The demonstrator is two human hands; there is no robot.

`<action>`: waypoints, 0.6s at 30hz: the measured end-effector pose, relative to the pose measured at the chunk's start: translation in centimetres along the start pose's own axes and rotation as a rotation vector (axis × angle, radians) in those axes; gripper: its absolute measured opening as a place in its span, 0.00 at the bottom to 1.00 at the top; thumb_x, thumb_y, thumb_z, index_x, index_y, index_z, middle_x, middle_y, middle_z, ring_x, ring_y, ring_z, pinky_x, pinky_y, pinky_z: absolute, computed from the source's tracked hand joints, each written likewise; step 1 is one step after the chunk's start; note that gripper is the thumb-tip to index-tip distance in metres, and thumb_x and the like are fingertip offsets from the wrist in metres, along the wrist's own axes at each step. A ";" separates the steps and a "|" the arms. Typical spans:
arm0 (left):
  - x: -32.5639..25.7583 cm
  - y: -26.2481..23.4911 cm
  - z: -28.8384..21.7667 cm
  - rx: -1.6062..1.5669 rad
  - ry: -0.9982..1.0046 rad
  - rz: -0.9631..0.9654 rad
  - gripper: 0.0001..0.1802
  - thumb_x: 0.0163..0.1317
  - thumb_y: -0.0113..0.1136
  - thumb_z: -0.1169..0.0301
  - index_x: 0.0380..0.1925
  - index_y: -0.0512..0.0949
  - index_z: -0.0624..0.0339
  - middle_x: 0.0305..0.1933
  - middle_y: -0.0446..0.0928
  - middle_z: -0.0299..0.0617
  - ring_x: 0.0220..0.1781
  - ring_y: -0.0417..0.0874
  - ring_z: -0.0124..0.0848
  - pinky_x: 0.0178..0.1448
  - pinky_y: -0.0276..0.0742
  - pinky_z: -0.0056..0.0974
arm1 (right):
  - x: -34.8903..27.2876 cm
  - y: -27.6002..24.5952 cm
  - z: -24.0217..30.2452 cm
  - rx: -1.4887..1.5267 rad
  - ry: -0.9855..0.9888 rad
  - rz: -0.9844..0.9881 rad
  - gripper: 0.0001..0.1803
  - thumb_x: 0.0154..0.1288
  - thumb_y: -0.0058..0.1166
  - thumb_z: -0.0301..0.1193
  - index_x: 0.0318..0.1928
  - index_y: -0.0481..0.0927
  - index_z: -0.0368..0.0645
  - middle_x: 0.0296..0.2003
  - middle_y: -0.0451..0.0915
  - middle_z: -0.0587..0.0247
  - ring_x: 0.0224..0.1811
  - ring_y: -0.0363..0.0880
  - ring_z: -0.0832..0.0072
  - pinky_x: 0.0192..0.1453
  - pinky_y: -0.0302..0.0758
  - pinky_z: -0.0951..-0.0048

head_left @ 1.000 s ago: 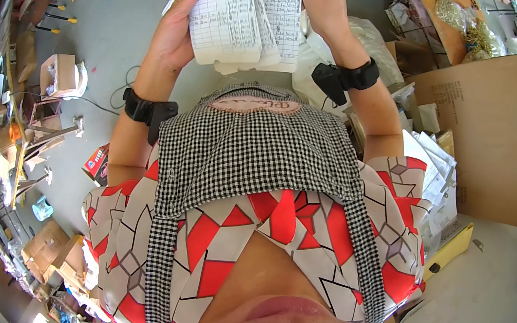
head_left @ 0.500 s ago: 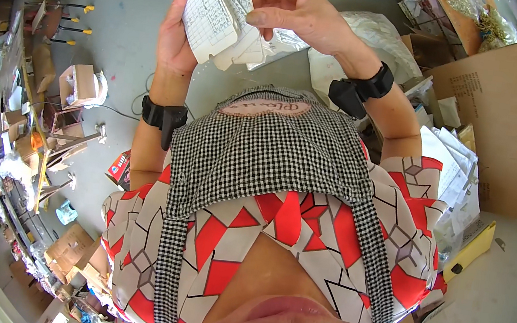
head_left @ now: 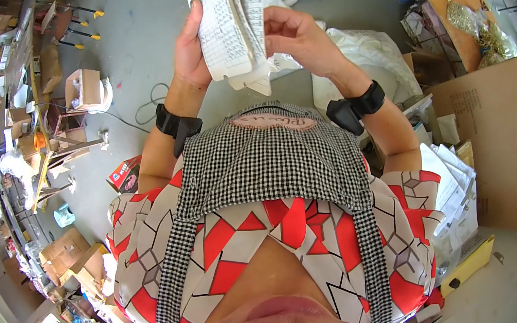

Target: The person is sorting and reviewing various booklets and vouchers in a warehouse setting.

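Note:
A stack of handwritten paper sheets (head_left: 227,28), worn and curling at the edges, is held up in front of me at the top of the view. My left hand (head_left: 193,53) grips its left side, thumb on the front and the other fingers hidden behind. At the right edge of the sheets, my right hand (head_left: 302,42) has its fingers bent, with thumb and fingertips pinching the page edges. The pages stand slightly fanned apart. Each wrist wears a black band.
A large cardboard sheet (head_left: 496,139) and piled papers (head_left: 450,182) stand on the right. White plastic bags (head_left: 379,56) lie beyond my right hand. On the left are a small open carton (head_left: 86,91), a cable (head_left: 125,120), and shelving crowded with boxes. A red box (head_left: 124,174) rests near my left elbow.
The sheets and both hands sit slightly farther right and lower in the view. My right thumb and fingers, earlier spread over the front, have drawn to the pages' right edge.

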State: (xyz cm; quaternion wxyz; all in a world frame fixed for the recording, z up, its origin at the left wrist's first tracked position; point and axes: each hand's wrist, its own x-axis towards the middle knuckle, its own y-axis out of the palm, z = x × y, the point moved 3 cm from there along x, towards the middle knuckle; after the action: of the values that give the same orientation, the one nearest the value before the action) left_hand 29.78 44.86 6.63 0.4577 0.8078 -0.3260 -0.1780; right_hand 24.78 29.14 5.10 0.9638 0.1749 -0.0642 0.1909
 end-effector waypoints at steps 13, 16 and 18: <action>-1.7 1.9 -1.3 0.402 0.141 -0.169 0.24 0.66 0.45 0.56 0.53 0.67 0.64 0.51 0.74 0.45 0.50 0.78 0.34 0.50 0.77 0.37 | -1.4 0.1 2.1 0.122 -0.190 -0.075 0.09 0.61 0.52 0.25 0.41 0.77 0.34 0.32 0.79 0.61 0.33 0.78 0.78 0.39 0.76 0.77; -1.8 2.1 -2.2 0.404 0.115 -0.181 0.24 0.66 0.44 0.56 0.53 0.67 0.63 0.51 0.74 0.45 0.50 0.78 0.33 0.51 0.77 0.37 | -0.8 0.9 2.2 0.106 -0.191 -0.077 0.08 0.61 0.52 0.24 0.40 0.78 0.35 0.31 0.79 0.61 0.31 0.78 0.77 0.37 0.77 0.77; -1.8 1.9 -3.0 0.377 0.106 -0.182 0.24 0.66 0.43 0.55 0.53 0.67 0.63 0.51 0.74 0.45 0.50 0.78 0.33 0.51 0.77 0.37 | -0.1 1.4 2.2 0.078 -0.189 -0.083 0.08 0.61 0.52 0.24 0.40 0.78 0.35 0.31 0.79 0.61 0.31 0.79 0.77 0.37 0.77 0.77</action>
State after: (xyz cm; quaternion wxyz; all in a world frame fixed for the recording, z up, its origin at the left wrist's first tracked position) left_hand 29.51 47.28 9.77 0.2972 0.9134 -0.2547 -0.1117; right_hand 24.02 29.49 7.53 0.9530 0.2319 -0.1397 0.1359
